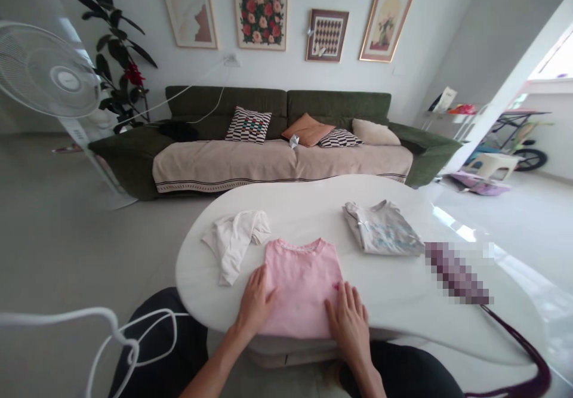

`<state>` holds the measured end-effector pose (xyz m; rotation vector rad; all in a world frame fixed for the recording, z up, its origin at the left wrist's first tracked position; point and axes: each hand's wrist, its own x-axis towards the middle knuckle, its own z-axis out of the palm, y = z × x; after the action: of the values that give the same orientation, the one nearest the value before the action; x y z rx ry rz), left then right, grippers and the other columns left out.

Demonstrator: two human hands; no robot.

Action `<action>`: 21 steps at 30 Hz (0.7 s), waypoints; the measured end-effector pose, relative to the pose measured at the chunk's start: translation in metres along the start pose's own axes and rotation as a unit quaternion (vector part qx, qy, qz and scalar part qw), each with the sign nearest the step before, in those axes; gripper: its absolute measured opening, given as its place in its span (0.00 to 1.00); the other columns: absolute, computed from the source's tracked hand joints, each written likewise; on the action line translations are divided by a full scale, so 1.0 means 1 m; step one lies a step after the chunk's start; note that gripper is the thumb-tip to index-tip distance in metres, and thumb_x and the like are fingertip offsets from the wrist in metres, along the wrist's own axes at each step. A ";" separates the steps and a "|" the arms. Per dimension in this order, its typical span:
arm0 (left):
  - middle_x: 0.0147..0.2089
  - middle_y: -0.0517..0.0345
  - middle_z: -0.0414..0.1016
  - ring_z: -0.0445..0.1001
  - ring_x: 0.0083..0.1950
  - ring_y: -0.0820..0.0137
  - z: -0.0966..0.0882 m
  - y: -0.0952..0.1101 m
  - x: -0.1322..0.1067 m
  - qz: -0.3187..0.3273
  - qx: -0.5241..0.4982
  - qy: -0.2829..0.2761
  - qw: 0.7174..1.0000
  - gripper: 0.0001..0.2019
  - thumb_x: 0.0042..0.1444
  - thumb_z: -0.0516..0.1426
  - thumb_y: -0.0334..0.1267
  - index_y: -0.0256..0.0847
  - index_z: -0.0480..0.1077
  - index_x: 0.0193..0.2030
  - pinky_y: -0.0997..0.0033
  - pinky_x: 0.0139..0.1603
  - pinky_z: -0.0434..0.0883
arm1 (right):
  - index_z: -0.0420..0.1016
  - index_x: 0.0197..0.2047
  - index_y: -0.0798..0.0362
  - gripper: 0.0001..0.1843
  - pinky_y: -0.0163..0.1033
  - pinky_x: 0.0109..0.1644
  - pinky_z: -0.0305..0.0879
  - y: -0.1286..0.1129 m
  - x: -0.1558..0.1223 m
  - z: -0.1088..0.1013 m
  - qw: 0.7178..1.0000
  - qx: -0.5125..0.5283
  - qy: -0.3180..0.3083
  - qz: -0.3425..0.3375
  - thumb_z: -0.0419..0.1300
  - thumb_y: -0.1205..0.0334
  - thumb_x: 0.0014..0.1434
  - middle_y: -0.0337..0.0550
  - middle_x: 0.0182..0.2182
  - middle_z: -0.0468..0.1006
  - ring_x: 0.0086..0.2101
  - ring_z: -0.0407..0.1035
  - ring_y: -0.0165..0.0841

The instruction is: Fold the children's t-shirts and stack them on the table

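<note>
A pink T-shirt (301, 290) lies folded into a neat rectangle at the near edge of the white table, its collar facing away from me. My left hand (257, 299) rests on its left edge with the fingers stretched out. On the right edge, my right hand (349, 317) lies flat, fingers apart, partly over a small bright pink mark. Left of the shirt is a crumpled white garment (237, 243). Beyond it to the right sits a folded grey T-shirt (385, 228) with pale blue print.
The table (308, 198) has a rounded outline. On its right lies a blurred-out purple item (456, 272) with a dark strap (514, 332). A white cable (107, 314) loops at the lower left. Behind stand a green sofa (340, 105) and a white fan (67, 79).
</note>
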<state>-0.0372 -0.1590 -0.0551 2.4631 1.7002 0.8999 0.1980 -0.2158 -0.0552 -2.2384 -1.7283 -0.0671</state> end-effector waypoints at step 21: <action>0.54 0.54 0.67 0.70 0.47 0.64 -0.039 0.088 0.078 -0.262 -0.657 -0.282 0.648 0.34 0.47 0.57 0.35 0.50 0.51 0.61 0.64 0.47 0.67 | 0.64 0.37 0.51 0.12 0.31 0.27 0.55 0.071 0.093 -0.082 0.961 0.271 -0.055 -0.003 0.44 0.60 0.51 0.34 0.18 0.69 0.21 0.63 0.29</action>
<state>0.0388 -0.1396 0.0403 0.9705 0.8030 0.6979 0.3037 -0.1666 0.0285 -1.8556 -1.5628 0.4811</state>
